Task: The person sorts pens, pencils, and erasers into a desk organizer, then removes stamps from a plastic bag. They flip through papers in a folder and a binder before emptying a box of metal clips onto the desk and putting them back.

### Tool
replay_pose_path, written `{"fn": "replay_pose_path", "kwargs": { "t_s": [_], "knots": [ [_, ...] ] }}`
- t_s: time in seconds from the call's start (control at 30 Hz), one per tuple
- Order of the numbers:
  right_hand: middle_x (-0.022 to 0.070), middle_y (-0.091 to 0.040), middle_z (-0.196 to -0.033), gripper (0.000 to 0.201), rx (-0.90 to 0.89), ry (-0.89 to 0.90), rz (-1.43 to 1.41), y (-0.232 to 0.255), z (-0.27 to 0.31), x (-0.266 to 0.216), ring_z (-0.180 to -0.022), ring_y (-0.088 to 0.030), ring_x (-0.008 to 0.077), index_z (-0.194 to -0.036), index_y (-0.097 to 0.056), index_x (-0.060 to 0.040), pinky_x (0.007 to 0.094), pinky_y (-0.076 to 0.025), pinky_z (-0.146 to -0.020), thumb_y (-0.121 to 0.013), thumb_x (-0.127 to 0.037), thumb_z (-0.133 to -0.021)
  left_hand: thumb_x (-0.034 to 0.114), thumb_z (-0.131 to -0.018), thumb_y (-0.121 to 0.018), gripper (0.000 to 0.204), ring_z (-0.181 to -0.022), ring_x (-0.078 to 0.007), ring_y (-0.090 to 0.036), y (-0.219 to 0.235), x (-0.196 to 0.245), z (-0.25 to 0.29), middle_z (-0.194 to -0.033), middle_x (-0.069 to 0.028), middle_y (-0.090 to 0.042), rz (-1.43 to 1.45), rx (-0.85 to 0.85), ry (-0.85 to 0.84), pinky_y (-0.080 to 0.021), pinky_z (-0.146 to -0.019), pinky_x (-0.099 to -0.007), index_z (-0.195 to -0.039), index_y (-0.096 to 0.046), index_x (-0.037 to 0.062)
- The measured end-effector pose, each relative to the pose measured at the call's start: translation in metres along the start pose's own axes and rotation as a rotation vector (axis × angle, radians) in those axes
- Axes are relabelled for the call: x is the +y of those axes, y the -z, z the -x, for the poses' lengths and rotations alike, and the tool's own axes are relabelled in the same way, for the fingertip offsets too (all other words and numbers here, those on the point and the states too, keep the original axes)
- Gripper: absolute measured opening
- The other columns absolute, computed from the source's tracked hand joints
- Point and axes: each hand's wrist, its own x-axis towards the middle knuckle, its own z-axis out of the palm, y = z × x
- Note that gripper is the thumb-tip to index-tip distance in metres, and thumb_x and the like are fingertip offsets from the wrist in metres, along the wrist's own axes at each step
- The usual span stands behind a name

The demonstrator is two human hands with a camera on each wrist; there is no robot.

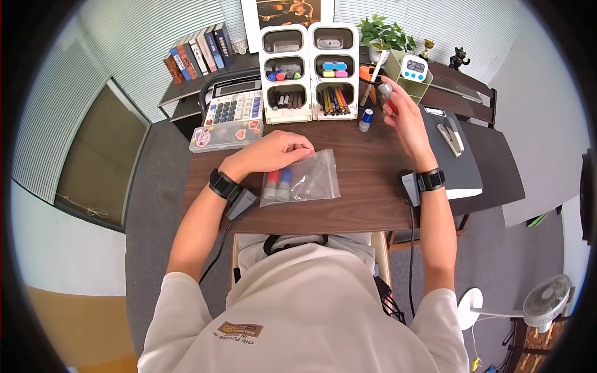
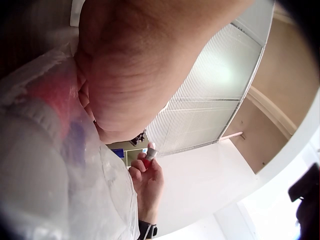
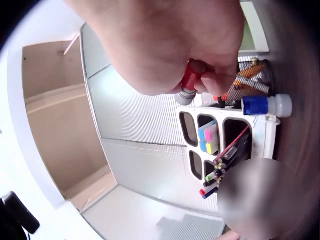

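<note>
taking the clock face from the clear plastic zip bag on the brown wood-grain worktop, a translucent sticker-covered case lies at ten o'clock, below a white calculator. of the hands, the left hand sits at the bag's upper-left edge, its fingers bent; whether they pinch the plastic i cannot tell. inside the bag, a red-and-grey bottle and a blue-and-grey bottle lie side by side. a white plastic two-column organiser holding pens stands at twelve. a blue-and-white bottle stands upright between one and two. at two, the right hand grips a red bottle with a grey cap above the worktop, fingers curled round it. a grey stapler rests on a black folder towards three.
</note>
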Motion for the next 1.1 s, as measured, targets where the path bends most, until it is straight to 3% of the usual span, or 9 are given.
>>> {"fn": "replay_pose_path", "kwargs": {
  "t_s": [0.07, 0.13, 0.33, 0.53, 0.63, 0.87, 0.97, 1.03, 1.1],
  "knots": [
    [-0.0023, -0.057, -0.096, 0.045, -0.025, 0.043, 0.068, 0.010, -0.005, 0.008, -0.080, -0.047, 0.0052, -0.151, -0.053, -0.0106, 0.0206, -0.041, -0.067, -0.056, -0.020, -0.107, 0.022, -0.104, -0.060, 0.026, -0.075, -0.0116, -0.060, 0.002, 0.006, 0.001, -0.090, -0.0048, -0.073, 0.011, -0.006, 0.031, -0.050, -0.070, -0.0295, -0.117, -0.072, 0.0027],
    [0.0045, -0.068, -0.098, 0.042, 0.210, 0.336, 0.649, 0.015, -0.007, 0.013, -0.080, -0.061, 0.0121, -0.138, -0.064, -0.0097, 0.0281, -0.051, -0.072, -0.069, -0.021, -0.098, 0.021, -0.104, -0.060, 0.026, -0.074, -0.0112, -0.060, 0.002, 0.007, 0.002, -0.089, -0.0046, -0.073, 0.012, -0.003, 0.033, -0.049, -0.070, -0.0292, -0.117, -0.072, 0.0027],
    [0.0140, -0.073, -0.105, 0.040, 0.154, 0.294, 0.891, 0.023, -0.002, 0.002, -0.085, -0.070, 0.0213, -0.127, -0.070, -0.0056, 0.0351, -0.057, -0.082, -0.075, -0.016, -0.088, 0.021, -0.104, -0.060, 0.025, -0.074, -0.0111, -0.059, 0.001, 0.004, 0.001, -0.088, -0.0043, -0.073, 0.017, -0.004, 0.025, -0.049, -0.070, -0.0291, -0.117, -0.072, 0.0028],
    [0.0187, -0.074, -0.102, 0.054, 0.016, 0.123, 0.955, 0.021, 0.002, 0.011, -0.092, -0.072, 0.0301, -0.136, -0.064, -0.0009, 0.0393, -0.056, -0.088, -0.075, -0.014, -0.085, 0.021, -0.104, -0.060, 0.026, -0.075, -0.0118, -0.060, 0.002, 0.005, 0.001, -0.090, -0.0045, -0.073, 0.004, -0.006, 0.024, -0.050, -0.071, -0.0293, -0.117, -0.072, 0.0024],
    [0.0111, -0.073, -0.090, 0.058, -0.048, 0.181, 0.983, 0.020, 0.000, 0.024, -0.081, -0.069, 0.0205, -0.142, -0.062, -0.0053, 0.0340, -0.056, -0.082, -0.077, -0.016, -0.087, 0.021, -0.104, -0.060, 0.026, -0.077, -0.0123, -0.062, 0.001, 0.004, 0.001, -0.093, -0.0054, -0.074, 0.009, -0.008, 0.025, -0.051, -0.073, -0.0295, -0.117, -0.072, 0.0022],
    [0.0090, -0.071, -0.083, 0.060, -0.104, 0.154, 0.977, 0.020, -0.001, 0.023, -0.078, -0.068, 0.0203, -0.143, -0.060, -0.0058, 0.0358, -0.055, -0.078, -0.077, -0.016, -0.086, 0.020, -0.104, -0.060, 0.026, -0.081, -0.0128, -0.064, 0.002, 0.003, 0.000, -0.097, -0.0056, -0.076, -0.003, -0.016, 0.012, -0.052, -0.076, -0.0297, -0.118, -0.072, 0.0021],
    [0.0093, -0.071, -0.093, 0.062, -0.132, 0.111, 1.017, 0.019, 0.003, 0.019, -0.078, -0.066, 0.0189, -0.146, -0.057, -0.0061, 0.0355, -0.055, -0.079, -0.076, -0.014, -0.087, 0.021, -0.104, -0.060, 0.026, -0.080, -0.0124, -0.063, 0.002, 0.003, 0.001, -0.095, -0.0052, -0.075, 0.008, -0.008, 0.017, -0.052, -0.075, -0.0295, -0.118, -0.072, 0.0020],
    [0.0094, -0.070, -0.106, 0.063, -0.099, 0.260, 0.948, 0.022, 0.005, 0.023, -0.080, -0.065, 0.0170, -0.148, -0.055, -0.0069, 0.0353, -0.055, -0.079, -0.074, -0.013, -0.088, 0.021, -0.104, -0.060, 0.026, -0.079, -0.0120, -0.063, 0.002, 0.006, 0.001, -0.094, -0.0048, -0.074, 0.020, -0.010, 0.031, -0.052, -0.075, -0.0293, -0.118, -0.072, 0.0020],
    [0.0101, -0.068, -0.110, 0.060, -0.068, 0.262, 0.913, 0.022, 0.003, 0.020, -0.080, -0.065, 0.0183, -0.145, -0.056, -0.0063, 0.0356, -0.055, -0.079, -0.073, -0.012, -0.087, 0.021, -0.105, -0.060, 0.026, -0.078, -0.0115, -0.062, 0.002, 0.006, 0.001, -0.093, -0.0044, -0.073, 0.031, -0.011, 0.045, -0.051, -0.074, -0.0290, -0.118, -0.072, 0.0019]
  ]
}}
